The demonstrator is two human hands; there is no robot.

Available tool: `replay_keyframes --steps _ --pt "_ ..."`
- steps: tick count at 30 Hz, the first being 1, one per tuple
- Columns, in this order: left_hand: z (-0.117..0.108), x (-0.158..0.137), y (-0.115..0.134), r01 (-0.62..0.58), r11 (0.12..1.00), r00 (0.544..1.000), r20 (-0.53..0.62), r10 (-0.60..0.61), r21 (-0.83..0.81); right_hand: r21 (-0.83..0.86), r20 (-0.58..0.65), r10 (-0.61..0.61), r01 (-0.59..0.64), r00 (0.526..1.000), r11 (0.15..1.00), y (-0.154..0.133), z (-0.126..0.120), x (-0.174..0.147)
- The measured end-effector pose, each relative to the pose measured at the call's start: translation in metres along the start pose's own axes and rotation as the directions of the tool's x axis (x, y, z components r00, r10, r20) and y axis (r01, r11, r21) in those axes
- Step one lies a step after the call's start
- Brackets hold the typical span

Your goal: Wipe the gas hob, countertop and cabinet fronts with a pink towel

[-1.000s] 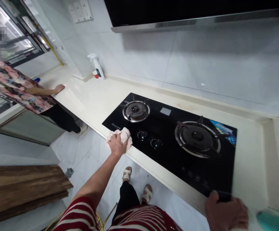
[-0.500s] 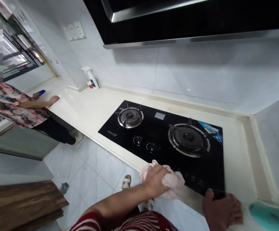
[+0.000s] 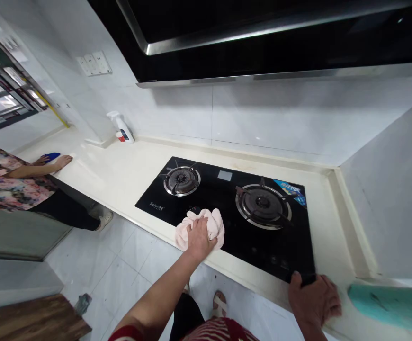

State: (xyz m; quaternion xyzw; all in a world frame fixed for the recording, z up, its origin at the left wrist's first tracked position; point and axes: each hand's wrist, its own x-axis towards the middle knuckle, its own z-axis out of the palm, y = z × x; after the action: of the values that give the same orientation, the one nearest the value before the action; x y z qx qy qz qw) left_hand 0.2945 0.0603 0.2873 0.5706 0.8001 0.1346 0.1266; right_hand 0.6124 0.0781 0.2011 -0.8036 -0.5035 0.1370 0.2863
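My left hand (image 3: 199,240) presses a bunched pale pink cloth (image 3: 214,224) down at the front edge of the black glass gas stove (image 3: 263,253). The cloth lies partly over the stove's front and partly over the white countertop (image 3: 110,170), covering some of the control knobs. At the stove's front right corner, my right hand (image 3: 314,300) leans on the counter with its thumb apart from the fingers, holding nothing that I can see. Two burners with metal pan supports, the left burner (image 3: 182,181) and the right burner (image 3: 263,204), sit in the glass.
A green container (image 3: 387,305) lies right of my right hand. Against the wall stand a white spray bottle (image 3: 123,130) and a red-and-white cup (image 3: 120,137). Overhead hangs a black range hood (image 3: 263,52). Another person (image 3: 10,175) leans on the counter's left end beside a blue object (image 3: 52,156).
My left hand has slid the cloth leftward and away from me, onto the stove's front by the knobs. My right hand stays at the stove's corner. The view has shifted a little.
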Motion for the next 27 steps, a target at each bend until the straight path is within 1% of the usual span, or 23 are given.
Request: replay_keyframes --steps 3,5,6,7,8,9,10,12,13,14,15,16,17,18,19,20,21,23,25,26,27 --pt "0.005 -0.022 0.000 -0.059 0.998 0.998 0.018 0.059 0.005 0.026 0.002 -0.010 0.010 1.000 1.000 0.004 0.001 0.002" --pt "0.012 -0.040 0.004 -0.093 0.994 0.995 0.028 0.095 -0.058 0.046 0.023 -0.031 0.030 0.999 0.998 0.009 -0.002 0.004" --pt "0.016 -0.048 0.008 -0.093 0.987 0.994 0.042 0.100 -0.131 0.064 0.031 -0.049 0.047 0.998 0.997 0.011 -0.004 0.003" --pt "0.021 -0.053 0.013 -0.073 0.968 0.993 0.068 0.092 -0.241 0.088 0.033 -0.075 0.072 0.997 0.993 0.011 -0.008 0.002" --pt "0.025 -0.056 0.020 -0.025 0.925 0.991 0.109 0.072 -0.379 0.126 0.032 -0.106 0.101 0.994 0.987 0.010 -0.013 -0.001" --pt "0.027 -0.055 0.028 0.045 0.849 0.987 0.155 0.043 -0.526 0.183 0.045 -0.138 0.127 0.989 0.975 0.006 -0.019 -0.005" --pt "0.028 -0.051 0.038 0.120 0.745 0.980 0.196 0.015 -0.656 0.266 0.077 -0.170 0.144 0.982 0.953 -0.002 -0.025 -0.010" --pt "0.023 -0.035 0.059 0.220 0.508 0.971 0.235 -0.036 -0.833 0.475 0.196 -0.252 0.133 0.948 0.870 -0.027 -0.036 -0.022" --pt "0.018 -0.025 0.070 0.238 0.404 0.970 0.238 -0.050 -0.883 0.581 0.266 -0.309 0.104 0.913 0.807 -0.044 -0.040 -0.028" --pt "0.012 -0.016 0.080 0.242 0.320 0.970 0.240 -0.044 -0.916 0.658 0.310 -0.371 0.085 0.875 0.749 -0.063 -0.043 -0.033" --pt "0.006 -0.008 0.089 0.242 0.252 0.969 0.248 -0.010 -0.937 0.700 0.335 -0.431 0.085 0.838 0.709 -0.083 -0.045 -0.036" --pt "0.001 -0.003 0.096 0.248 0.192 0.964 0.261 0.046 -0.950 0.729 0.350 -0.489 0.095 0.799 0.678 -0.102 -0.045 -0.039" --pt "-0.002 -0.001 0.100 0.258 0.141 0.956 0.274 0.104 -0.956 0.745 0.334 -0.511 0.110 0.792 0.658 -0.119 -0.043 -0.040" --pt "-0.004 -0.002 0.102 0.274 0.100 0.946 0.286 0.149 -0.957 0.747 0.333 -0.506 0.105 0.796 0.657 -0.133 -0.041 -0.040" --pt "-0.004 -0.005 0.102 0.294 0.069 0.939 0.302 0.165 -0.953 0.742 0.346 -0.487 0.084 0.802 0.665 -0.143 -0.037 -0.039" --pt "-0.003 -0.010 0.099 0.321 0.045 0.933 0.324 0.154 -0.946 0.732 0.376 -0.458 0.045 0.806 0.680 -0.150 -0.033 -0.040" --pt "-0.002 -0.016 0.094 0.356 0.021 0.926 0.355 0.125 -0.934 0.718 0.418 -0.429 -0.002 0.801 0.696 -0.154 -0.029 -0.040" --pt "0.000 -0.028 0.082 0.418 -0.047 0.907 0.413 0.088 -0.907 0.696 0.500 -0.401 -0.081 0.768 0.714 -0.157 -0.021 -0.045" --pt "-0.004 -0.034 0.070 0.461 -0.147 0.885 0.441 0.147 -0.875 0.698 0.543 -0.365 -0.165 0.756 0.697 -0.157 -0.014 -0.049" --pt "-0.008 -0.035 0.064 0.480 -0.193 0.873 0.443 0.205 -0.856 0.702 0.560 -0.330 -0.223 0.760 0.676 -0.159 -0.012 -0.050" --pt "-0.013 -0.034 0.058 0.493 -0.221 0.861 0.437 0.259 -0.841 0.705 0.574 -0.286 -0.285 0.767 0.649 -0.162 -0.010 -0.049"
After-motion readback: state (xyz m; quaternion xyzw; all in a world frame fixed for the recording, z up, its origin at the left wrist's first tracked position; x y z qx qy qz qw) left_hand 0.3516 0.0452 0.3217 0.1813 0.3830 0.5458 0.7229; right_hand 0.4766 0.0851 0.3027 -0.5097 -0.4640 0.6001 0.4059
